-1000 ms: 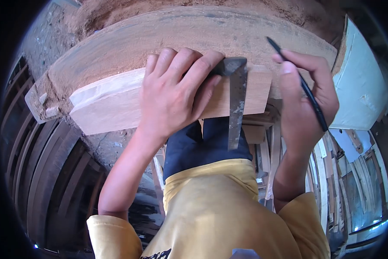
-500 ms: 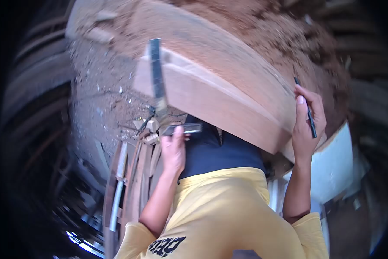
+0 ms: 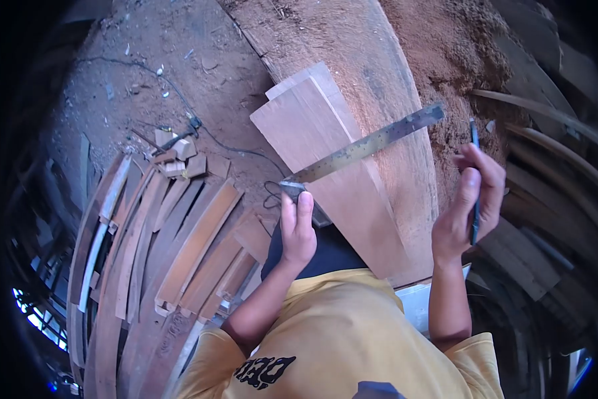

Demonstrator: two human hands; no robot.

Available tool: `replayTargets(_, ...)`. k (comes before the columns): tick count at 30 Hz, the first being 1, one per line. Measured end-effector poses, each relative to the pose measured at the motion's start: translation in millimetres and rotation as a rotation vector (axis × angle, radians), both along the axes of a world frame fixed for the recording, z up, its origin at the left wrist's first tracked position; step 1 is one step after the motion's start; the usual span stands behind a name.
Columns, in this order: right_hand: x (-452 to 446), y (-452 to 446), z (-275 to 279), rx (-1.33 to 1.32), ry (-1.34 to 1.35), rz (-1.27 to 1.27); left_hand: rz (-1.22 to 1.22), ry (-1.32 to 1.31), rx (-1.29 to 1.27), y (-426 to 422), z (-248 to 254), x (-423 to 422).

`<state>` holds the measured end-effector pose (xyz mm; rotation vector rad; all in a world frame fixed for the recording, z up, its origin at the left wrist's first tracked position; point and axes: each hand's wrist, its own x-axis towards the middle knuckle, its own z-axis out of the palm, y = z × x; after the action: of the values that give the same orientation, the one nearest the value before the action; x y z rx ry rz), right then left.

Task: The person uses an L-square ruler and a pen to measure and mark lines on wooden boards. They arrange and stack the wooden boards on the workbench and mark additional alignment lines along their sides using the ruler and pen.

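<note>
Nearest, the left hand (image 3: 298, 233) had its fingers closed on the stock (image 3: 292, 189) of a metal try square (image 3: 367, 144), its blade slanting up across a planed wooden board (image 3: 339, 189). The right hand (image 3: 470, 199), fingers curled, held a slim dark pencil (image 3: 476, 216). The try square looked stiff and fairly light, probably best gripped by that thick stock. Fingers hid part of it; whether the blade touched the board was unclear. Beyond, a sawdust-covered slab (image 3: 359, 40) ran out of view.
</note>
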<state>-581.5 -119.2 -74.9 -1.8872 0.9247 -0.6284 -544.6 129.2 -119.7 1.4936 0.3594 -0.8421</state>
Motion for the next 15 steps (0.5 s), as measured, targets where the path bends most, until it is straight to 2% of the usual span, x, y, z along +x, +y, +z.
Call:
replayTargets(2,15,-12,-3,-0.045,-0.025,0.029,0.111,0.018,0.070,-8,4,-7)
replayTargets(4,25,-21,-9,-0.042,-0.060,0.063,0.108,-0.015,0.167,-22,8,-10)
replayTargets(6,26,-26,-15,-0.041,-0.051,0.111,0.325,-0.017,0.206,-38,12,-7)
replayTargets(15,30,-12,-40,0.028,-0.054,0.213,0.322,-0.085,0.137,-46,11,14)
